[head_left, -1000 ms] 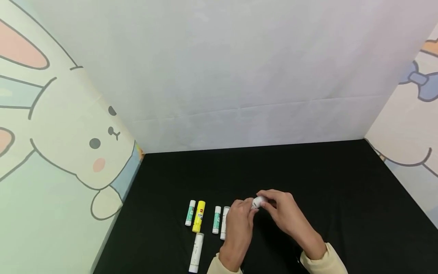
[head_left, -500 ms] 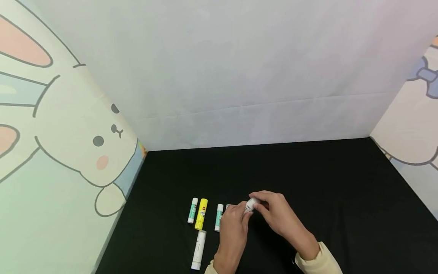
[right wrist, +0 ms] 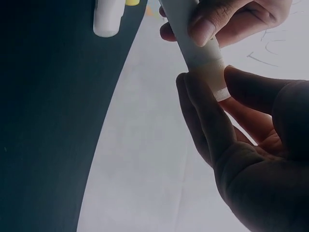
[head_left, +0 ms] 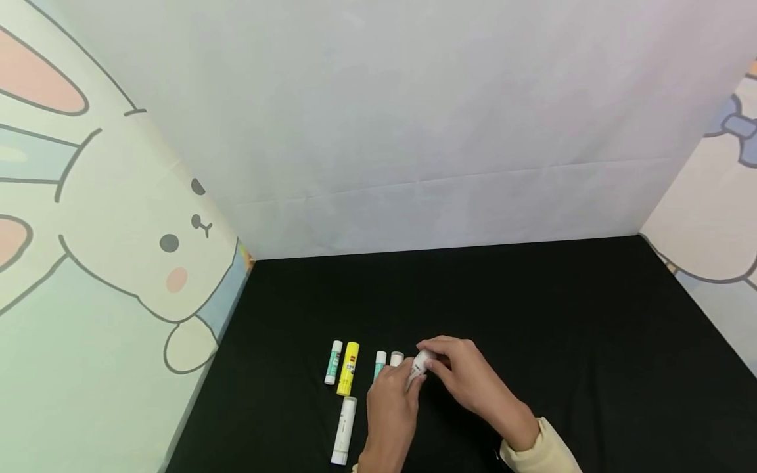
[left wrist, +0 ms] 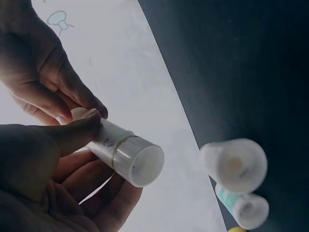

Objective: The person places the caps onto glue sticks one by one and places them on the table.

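Both hands hold a white glue stick [head_left: 420,363] in the air above the black table. My left hand [head_left: 390,407] grips its barrel, and in the left wrist view the thumb lies along the glue stick [left wrist: 113,137] with the fingers curled beneath. My right hand [head_left: 467,374] pinches the other end between thumb and fingers. The right wrist view shows a ridged rim on the glue stick [right wrist: 203,55] at those fingertips. Just beyond the left hand lie a green-and-white glue stick [head_left: 380,361] and a white glue stick [head_left: 396,359], both partly covered by it.
Further left lie a small green-and-white glue stick [head_left: 332,362], a yellow glue stick [head_left: 347,369] and a larger white glue stick [head_left: 344,430] nearer the front. A pale wall [head_left: 449,210] rises at the table's back edge, with printed side panels [head_left: 118,263] left and right.
Both hands have moved left and slightly nearer the person with the held glue stick, which is tilted more steeply. The left hand has shifted over the two nearby sticks. The other sticks stay put.
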Motion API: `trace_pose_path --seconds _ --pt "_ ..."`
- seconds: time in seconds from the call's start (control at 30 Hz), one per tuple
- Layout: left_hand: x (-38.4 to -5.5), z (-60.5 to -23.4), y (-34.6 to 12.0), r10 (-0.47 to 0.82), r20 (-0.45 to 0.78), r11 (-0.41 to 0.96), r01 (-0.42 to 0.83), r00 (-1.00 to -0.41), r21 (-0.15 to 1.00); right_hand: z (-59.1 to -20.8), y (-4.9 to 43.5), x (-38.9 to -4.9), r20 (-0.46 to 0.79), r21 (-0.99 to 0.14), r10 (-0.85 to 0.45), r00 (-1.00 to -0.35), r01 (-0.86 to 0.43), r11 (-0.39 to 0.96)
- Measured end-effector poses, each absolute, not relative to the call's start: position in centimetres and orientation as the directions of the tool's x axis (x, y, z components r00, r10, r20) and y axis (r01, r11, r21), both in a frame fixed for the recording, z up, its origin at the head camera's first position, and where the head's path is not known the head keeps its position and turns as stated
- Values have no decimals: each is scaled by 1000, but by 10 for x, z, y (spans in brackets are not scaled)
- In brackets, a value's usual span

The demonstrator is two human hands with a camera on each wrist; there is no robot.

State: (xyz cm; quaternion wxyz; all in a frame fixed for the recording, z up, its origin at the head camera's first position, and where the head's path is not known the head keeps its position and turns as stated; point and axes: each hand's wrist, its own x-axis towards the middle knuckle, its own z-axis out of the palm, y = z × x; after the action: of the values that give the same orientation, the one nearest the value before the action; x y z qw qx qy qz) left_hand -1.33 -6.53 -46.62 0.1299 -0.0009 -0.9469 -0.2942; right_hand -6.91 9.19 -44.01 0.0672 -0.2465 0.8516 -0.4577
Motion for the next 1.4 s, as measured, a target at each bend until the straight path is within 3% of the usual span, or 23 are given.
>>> trace_pose_path --seconds 1.17,1.4 --pt "22 -479 -96 -217 -14 798 -186 -976 573 -461 49 -51 -8 -837 -641 -767 -346 425" --pt "31 -482 -104 -228 -35 799 -208 -973 564 -463 43 -42 -6 -843 -637 -771 -339 418"
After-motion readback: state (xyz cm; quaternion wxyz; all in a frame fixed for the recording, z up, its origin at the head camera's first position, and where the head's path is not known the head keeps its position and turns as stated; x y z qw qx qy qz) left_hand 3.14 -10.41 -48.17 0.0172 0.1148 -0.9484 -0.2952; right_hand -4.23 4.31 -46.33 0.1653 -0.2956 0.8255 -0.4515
